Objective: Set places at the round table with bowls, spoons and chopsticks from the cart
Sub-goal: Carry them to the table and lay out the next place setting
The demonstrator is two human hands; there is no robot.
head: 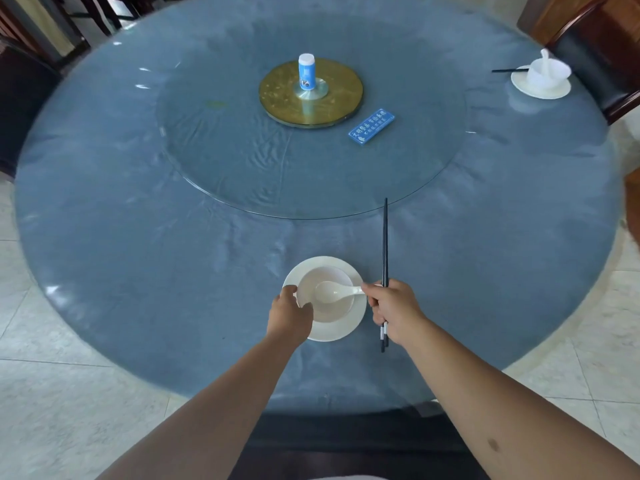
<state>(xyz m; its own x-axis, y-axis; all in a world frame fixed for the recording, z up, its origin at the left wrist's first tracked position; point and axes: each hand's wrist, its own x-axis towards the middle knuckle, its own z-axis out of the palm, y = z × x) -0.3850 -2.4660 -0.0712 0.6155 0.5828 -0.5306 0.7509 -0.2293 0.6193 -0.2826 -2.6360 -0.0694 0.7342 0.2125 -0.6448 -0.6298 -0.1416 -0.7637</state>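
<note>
A white bowl [332,310] sits on a white saucer [341,332] near the front edge of the round table [138,254]. A white spoon [337,292] lies in the bowl, handle pointing right. My left hand [289,315] grips the bowl's left rim. My right hand [393,308] holds a pair of black chopsticks [384,244] just right of the saucer, tips pointing away from me; its fingertips are at the spoon handle. A second place setting [542,79] with bowl, spoon and chopsticks stands at the far right.
A glass turntable [242,161] covers the table's middle, with a gold disc [332,102], a blue-and-white bottle [307,71] and a blue sign [371,126] on it. Dark chairs stand at the far right [602,46], at the left [20,109], and directly below me.
</note>
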